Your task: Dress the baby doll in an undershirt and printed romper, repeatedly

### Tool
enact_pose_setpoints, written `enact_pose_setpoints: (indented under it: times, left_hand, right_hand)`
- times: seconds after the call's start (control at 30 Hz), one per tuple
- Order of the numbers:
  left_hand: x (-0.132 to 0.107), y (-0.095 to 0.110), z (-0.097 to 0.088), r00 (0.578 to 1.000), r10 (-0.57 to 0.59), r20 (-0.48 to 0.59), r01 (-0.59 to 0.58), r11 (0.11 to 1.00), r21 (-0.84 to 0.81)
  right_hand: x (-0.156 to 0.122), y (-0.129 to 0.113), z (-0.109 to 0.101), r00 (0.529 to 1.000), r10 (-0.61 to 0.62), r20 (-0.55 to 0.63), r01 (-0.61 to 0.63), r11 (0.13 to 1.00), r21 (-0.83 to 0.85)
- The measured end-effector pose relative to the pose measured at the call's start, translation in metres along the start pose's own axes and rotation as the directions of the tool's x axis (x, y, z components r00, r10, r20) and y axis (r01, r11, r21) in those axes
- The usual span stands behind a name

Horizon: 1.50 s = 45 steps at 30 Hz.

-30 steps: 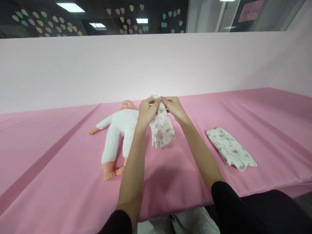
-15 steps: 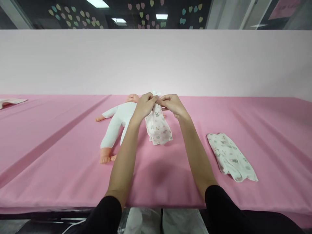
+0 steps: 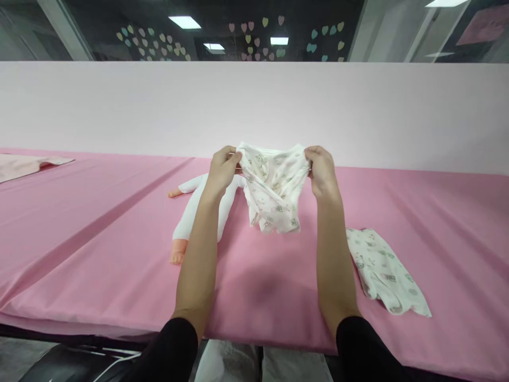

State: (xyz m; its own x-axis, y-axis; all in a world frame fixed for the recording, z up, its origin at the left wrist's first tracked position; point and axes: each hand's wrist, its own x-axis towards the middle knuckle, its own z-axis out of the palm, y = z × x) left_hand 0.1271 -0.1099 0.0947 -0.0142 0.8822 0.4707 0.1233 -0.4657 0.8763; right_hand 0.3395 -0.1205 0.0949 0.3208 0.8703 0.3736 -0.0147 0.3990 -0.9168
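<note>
Folded printed cloth (image 3: 387, 273) toward pink table's (image 3: 99, 276) near edge, right | left hand (image 3: 222, 167) and right hand (image 3: 323, 168) each pinching a top corner of printed garment (image 3: 274, 196) over mid-table, rear fingers hidden, table contact unclear | doll (image 3: 197, 200) left, head hidden | pale cloth (image 3: 26, 166), far left, cut off

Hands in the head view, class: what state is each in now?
Left hand: closed, pinching one top corner of the printed garment.
Right hand: closed, pinching its other top corner.
</note>
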Motion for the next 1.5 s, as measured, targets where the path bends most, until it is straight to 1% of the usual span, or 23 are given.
enact_pose_setpoints:
  times: [0.03,0.1,0.17,0.23,0.33,0.4,0.47,0.57,0.67,0.73,0.8,0.87,0.97,1.07,1.1,1.13,1.17,1.23,1.3,1.33,1.4,1.47,1.5]
  left_hand:
    - [0.000,0.002,-0.002,1.000,0.021,-0.022,-0.021,1.000,0.002]
    - [-0.001,0.008,-0.004,0.996,0.067,-0.057,-0.064,0.997,0.040]
    - [-0.004,0.014,-0.004,0.990,0.112,-0.083,-0.103,0.989,0.106]
    - [-0.010,0.021,-0.003,0.988,0.139,-0.074,-0.125,0.978,0.166]
    - [-0.023,0.034,-0.005,0.989,0.136,0.060,-0.147,0.957,0.249]
    - [-0.031,0.041,-0.009,0.977,0.140,0.158,-0.183,0.934,0.305]
    - [-0.037,0.046,-0.013,0.964,0.175,0.200,-0.237,0.905,0.353]
    - [-0.038,0.046,-0.015,0.948,0.270,0.171,-0.315,0.877,0.362]
    - [-0.030,0.038,-0.014,0.931,0.358,0.079,-0.364,0.881,0.301]
    - [-0.021,0.030,-0.015,0.925,0.379,0.017,-0.369,0.890,0.266]
    - [-0.013,0.021,-0.018,0.926,0.376,-0.030,-0.357,0.900,0.251]
    - [-0.007,0.013,-0.024,0.934,0.351,-0.064,-0.326,0.912,0.251]
    - [-0.005,0.006,-0.032,0.972,0.227,-0.066,-0.198,0.936,0.290]
    - [-0.009,0.006,-0.036,0.996,0.087,-0.015,-0.078,0.944,0.322]
    - [-0.010,0.007,-0.036,0.998,0.060,0.003,-0.058,0.947,0.317]
    - [-0.012,0.008,-0.037,0.999,0.037,0.023,-0.042,0.951,0.307]
    - [-0.013,0.010,-0.037,0.999,0.012,0.046,-0.025,0.955,0.296]
    - [-0.016,0.014,-0.037,0.992,-0.050,0.112,0.018,0.961,0.276]
    - [-0.018,0.017,-0.040,0.977,-0.086,0.195,0.039,0.972,0.233]
    - [-0.019,0.019,-0.041,0.969,-0.073,0.237,0.027,0.981,0.191]
    - [-0.022,0.020,-0.046,0.943,0.015,0.333,-0.040,0.997,0.068]
    - [-0.024,0.021,-0.050,0.897,0.134,0.420,-0.114,0.991,-0.073]
    - [-0.025,0.022,-0.052,0.875,0.170,0.453,-0.133,0.985,-0.113]
  right_hand:
    - [-0.001,-0.003,-0.005,0.997,-0.062,-0.038,0.060,0.997,-0.037]
    - [-0.006,-0.010,-0.014,0.982,-0.181,-0.054,0.173,0.977,-0.121]
    - [-0.016,-0.020,-0.021,0.967,-0.256,-0.005,0.249,0.943,-0.220]
    - [-0.028,-0.031,-0.026,0.954,-0.287,0.085,0.299,0.901,-0.315]
    - [-0.041,-0.042,-0.029,0.937,-0.291,0.195,0.348,0.837,-0.422]
    - [-0.044,-0.045,-0.029,0.926,-0.301,0.228,0.375,0.797,-0.473]
    - [-0.045,-0.044,-0.028,0.917,-0.317,0.244,0.399,0.758,-0.515]
    - [-0.044,-0.041,-0.027,0.905,-0.333,0.266,0.426,0.697,-0.577]
    - [-0.039,-0.036,-0.028,0.895,-0.359,0.264,0.443,0.659,-0.607]
    - [-0.034,-0.034,-0.030,0.875,-0.422,0.239,0.473,0.637,-0.609]
    - [-0.029,-0.030,-0.033,0.847,-0.491,0.205,0.501,0.608,-0.615]
    - [-0.022,-0.025,-0.037,0.843,-0.509,0.173,0.485,0.581,-0.653]
    - [-0.014,-0.017,-0.043,0.872,-0.467,0.147,0.412,0.537,-0.737]
    - [-0.009,-0.011,-0.046,0.876,-0.469,0.115,0.368,0.493,-0.788]
    - [-0.009,-0.011,-0.047,0.884,-0.455,0.106,0.354,0.504,-0.788]
    - [-0.010,-0.011,-0.047,0.898,-0.426,0.105,0.344,0.536,-0.771]
    - [-0.011,-0.013,-0.048,0.917,-0.384,0.112,0.336,0.588,-0.736]
    - [-0.014,-0.018,-0.049,0.950,-0.274,0.150,0.306,0.724,-0.618]
    - [-0.018,-0.024,-0.052,0.965,-0.178,0.195,0.251,0.843,-0.476]
    - [-0.020,-0.028,-0.055,0.967,-0.141,0.211,0.217,0.891,-0.399]
    - [-0.023,-0.036,-0.059,0.964,-0.091,0.249,0.151,0.960,-0.236]
    - [-0.027,-0.042,-0.064,0.950,-0.063,0.306,0.103,0.988,-0.115]
    - [-0.030,-0.045,-0.066,0.942,-0.050,0.331,0.091,0.990,-0.110]
